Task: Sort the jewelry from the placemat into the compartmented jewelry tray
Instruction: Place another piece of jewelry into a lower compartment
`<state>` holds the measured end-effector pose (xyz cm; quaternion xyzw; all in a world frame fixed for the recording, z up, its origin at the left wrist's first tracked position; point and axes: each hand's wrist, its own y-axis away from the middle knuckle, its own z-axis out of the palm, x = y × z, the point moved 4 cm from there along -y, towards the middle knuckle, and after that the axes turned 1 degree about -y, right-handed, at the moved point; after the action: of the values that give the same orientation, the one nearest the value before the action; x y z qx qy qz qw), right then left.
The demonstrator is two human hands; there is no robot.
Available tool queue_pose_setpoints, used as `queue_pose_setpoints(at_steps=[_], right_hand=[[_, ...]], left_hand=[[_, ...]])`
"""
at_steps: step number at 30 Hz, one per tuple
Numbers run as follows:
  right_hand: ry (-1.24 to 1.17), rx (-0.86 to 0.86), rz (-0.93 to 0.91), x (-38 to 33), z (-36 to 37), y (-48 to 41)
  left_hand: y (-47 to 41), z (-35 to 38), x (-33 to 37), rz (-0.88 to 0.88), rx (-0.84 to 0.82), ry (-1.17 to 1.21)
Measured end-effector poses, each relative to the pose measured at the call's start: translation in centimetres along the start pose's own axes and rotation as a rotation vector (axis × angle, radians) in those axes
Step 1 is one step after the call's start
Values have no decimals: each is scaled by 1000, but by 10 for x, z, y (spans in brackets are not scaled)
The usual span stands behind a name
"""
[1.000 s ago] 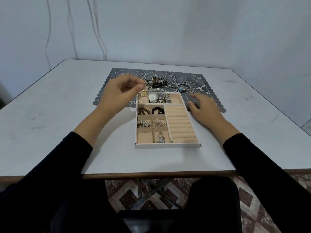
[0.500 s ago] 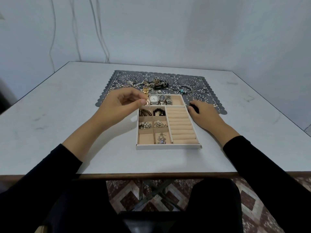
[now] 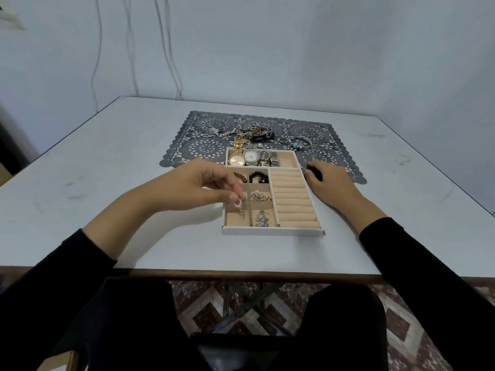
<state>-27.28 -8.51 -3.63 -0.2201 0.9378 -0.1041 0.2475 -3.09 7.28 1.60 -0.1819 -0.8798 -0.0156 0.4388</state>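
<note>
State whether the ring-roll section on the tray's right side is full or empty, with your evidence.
Empty. The ring-roll section shows only bare beige cushion rolls along its whole length; no ring sits in any groove.

Dim, even, bluish indoor light from above; the bare left hand (image 3: 187, 188) throws a soft shadow on the white rectangular table (image 3: 107, 170). Wide-angle distortion bows the edges; fine detail is soft.

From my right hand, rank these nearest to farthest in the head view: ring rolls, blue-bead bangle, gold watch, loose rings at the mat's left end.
From the right hand:
1. Ring rolls, beside it in the tray.
2. Blue-bead bangle, beyond it on the placemat.
3. Gold watch, tray's far-left corner.
4. Loose rings, placemat's left end.
</note>
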Motion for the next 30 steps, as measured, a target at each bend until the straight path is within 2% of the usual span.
queue_pose_setpoints(at_steps=[4,12,30], right_hand=[[-4,4,-6,1,0,-1],[6,-3,-4,1,1,-1],[22,-3,-5,-1,-1,0]], left_hand=[[-2,3,4,-23,-88,-171],[-7,12,13,-29,-173,-363],[-8,14,14,44,-133,-442]])
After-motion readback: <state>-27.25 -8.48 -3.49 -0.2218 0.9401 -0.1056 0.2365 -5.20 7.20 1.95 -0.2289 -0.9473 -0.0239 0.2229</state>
